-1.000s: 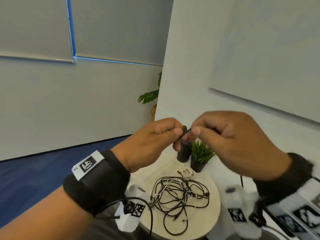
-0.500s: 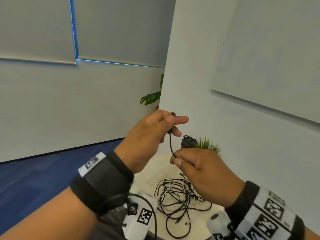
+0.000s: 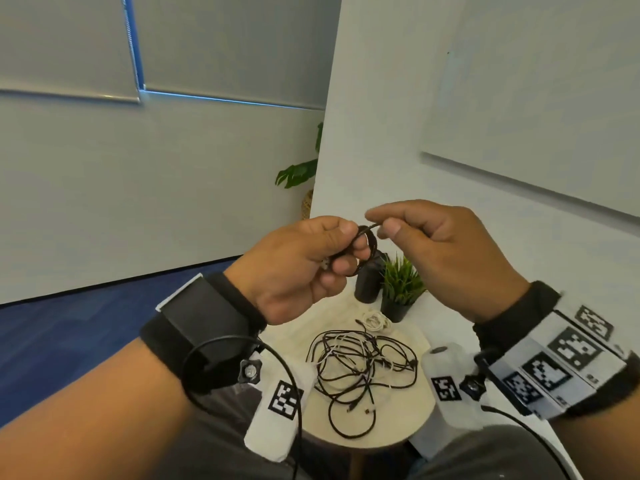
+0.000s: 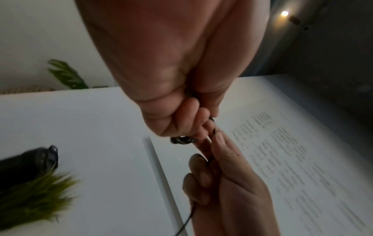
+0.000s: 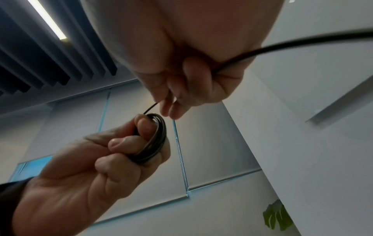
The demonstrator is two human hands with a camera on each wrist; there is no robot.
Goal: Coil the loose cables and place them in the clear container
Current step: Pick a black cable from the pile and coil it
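Note:
My left hand (image 3: 304,265) grips a small coil of black cable (image 3: 369,249), wound in several loops around its fingers; the same coil (image 5: 155,140) shows clearly in the right wrist view. Just right of it, my right hand (image 3: 433,251) pinches the free run of that black cable (image 5: 150,108) between thumb and forefinger, and the strand passes on through its curled fingers. Both hands are raised above a small round table (image 3: 408,434). A tangled pile of black and white cables (image 3: 360,368) lies on the tabletop. No clear container is in view.
A small green potted plant (image 3: 400,292) and a black cylinder (image 3: 369,282) stand at the table's far edge, with a little white cable bundle (image 3: 372,320) beside them. A white wall (image 3: 485,168) rises right behind the table. Blue carpet (image 3: 69,334) lies to the left.
Half a second ago my right hand was low, pulling the cable down from my left hand. It has come back up level with the left hand, and a coil has formed on the left fingers.

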